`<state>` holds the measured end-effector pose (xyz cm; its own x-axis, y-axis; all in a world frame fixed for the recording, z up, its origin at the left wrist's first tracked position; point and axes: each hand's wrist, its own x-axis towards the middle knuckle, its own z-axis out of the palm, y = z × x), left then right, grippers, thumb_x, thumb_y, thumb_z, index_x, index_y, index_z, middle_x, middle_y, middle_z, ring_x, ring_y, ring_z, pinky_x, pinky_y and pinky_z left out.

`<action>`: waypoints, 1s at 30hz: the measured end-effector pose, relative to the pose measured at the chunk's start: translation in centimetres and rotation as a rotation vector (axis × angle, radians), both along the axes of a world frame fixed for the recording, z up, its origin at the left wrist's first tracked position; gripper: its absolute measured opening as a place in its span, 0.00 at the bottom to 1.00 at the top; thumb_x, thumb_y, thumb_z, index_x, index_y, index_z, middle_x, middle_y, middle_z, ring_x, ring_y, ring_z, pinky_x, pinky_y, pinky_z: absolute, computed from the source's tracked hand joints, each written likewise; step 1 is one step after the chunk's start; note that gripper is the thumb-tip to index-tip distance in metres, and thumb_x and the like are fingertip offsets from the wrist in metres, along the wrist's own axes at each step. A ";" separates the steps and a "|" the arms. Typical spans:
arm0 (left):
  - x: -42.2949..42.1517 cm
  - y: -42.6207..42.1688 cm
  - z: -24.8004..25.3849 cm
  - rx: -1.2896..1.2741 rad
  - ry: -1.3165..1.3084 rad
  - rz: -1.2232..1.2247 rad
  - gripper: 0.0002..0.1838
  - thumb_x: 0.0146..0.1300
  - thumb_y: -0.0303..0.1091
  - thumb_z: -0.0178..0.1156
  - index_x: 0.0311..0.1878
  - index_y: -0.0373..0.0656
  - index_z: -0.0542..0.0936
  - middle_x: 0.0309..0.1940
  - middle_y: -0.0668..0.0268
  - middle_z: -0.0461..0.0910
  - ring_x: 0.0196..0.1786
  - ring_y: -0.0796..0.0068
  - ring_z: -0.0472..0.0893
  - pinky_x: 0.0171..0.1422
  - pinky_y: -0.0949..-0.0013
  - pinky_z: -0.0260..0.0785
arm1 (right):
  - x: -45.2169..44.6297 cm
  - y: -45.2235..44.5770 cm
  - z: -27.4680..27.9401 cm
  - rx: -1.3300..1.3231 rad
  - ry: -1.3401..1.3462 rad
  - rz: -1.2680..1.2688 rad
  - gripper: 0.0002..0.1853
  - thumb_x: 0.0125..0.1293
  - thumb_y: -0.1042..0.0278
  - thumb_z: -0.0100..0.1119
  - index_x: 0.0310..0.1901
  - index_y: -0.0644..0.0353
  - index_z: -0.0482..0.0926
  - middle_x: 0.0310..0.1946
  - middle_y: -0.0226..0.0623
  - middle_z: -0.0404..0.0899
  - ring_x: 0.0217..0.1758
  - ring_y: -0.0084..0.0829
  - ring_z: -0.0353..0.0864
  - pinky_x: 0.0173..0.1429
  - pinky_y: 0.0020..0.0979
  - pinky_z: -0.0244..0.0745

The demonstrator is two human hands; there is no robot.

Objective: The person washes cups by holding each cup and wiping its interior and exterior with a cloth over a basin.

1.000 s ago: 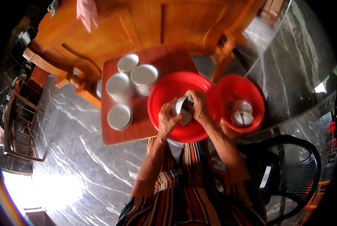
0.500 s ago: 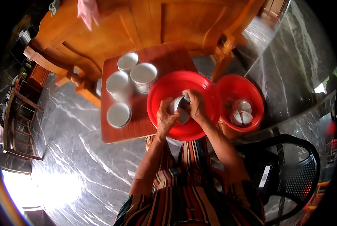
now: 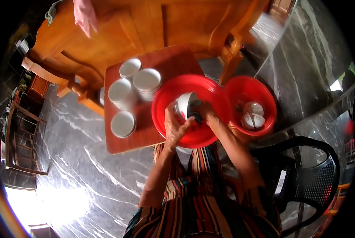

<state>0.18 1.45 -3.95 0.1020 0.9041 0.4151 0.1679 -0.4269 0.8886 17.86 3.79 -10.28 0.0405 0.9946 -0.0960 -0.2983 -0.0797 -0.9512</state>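
Note:
In the head view, my left hand (image 3: 174,126) grips a white bowl (image 3: 183,105) with a red pattern on its outside. The bowl is tipped on its side, its opening toward the right. My right hand (image 3: 209,113) is closed on a dark cloth (image 3: 196,116) at the bowl's mouth; its fingertips are partly hidden. Both hands are over the large red basin (image 3: 166,92). White bowls stand in several stacks to the left, among them a tall stack (image 3: 146,80) close to the basin's rim.
A red-brown table (image 3: 173,59) bears the stacks and part of the basin. On the right is a smaller red tub (image 3: 249,89) with several white bowls (image 3: 253,119) inside. A black chair (image 3: 312,186) stands at lower right. Behind the table rises a wooden bench (image 3: 146,27) with a pink glove (image 3: 84,16).
The bowl has turned so that its patterned outside shows more. My right hand and the cloth have shifted slightly at its opening. The whole view has tilted a little.

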 end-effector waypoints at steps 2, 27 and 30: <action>0.7 -0.1 -0.4 0.147 0.086 0.032 0.44 0.40 0.35 0.75 0.60 0.38 0.62 0.50 0.53 0.68 0.47 0.62 0.73 0.48 0.65 0.70 | 0.2 0.2 0.1 -0.069 0.059 -0.004 0.11 0.51 0.73 0.63 0.37 0.66 0.79 0.31 0.35 0.81 0.29 0.26 0.80 0.33 0.26 0.75; -0.6 1.9 -2.5 -0.147 0.102 -0.187 0.34 0.45 0.43 0.72 0.54 0.36 0.74 0.43 0.53 0.78 0.47 0.61 0.78 0.51 0.65 0.70 | -2.1 -0.3 4.5 0.910 -1.146 -0.217 0.22 0.41 0.73 0.63 0.42 0.59 0.73 0.34 0.39 0.76 0.40 0.41 0.75 0.49 0.41 0.64; 0.3 2.9 -3.8 0.006 -0.104 -0.155 0.34 0.45 0.44 0.72 0.54 0.37 0.73 0.44 0.53 0.78 0.48 0.63 0.78 0.52 0.65 0.70 | -1.3 0.1 3.0 0.937 -1.195 -0.318 0.19 0.43 0.71 0.62 0.41 0.60 0.72 0.32 0.41 0.76 0.37 0.43 0.75 0.45 0.40 0.66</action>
<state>0.51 4.33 -7.75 0.1966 0.8783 0.4359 0.0073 -0.4458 0.8951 16.57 3.92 -7.32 -0.1488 0.6140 0.7752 0.7555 0.5764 -0.3115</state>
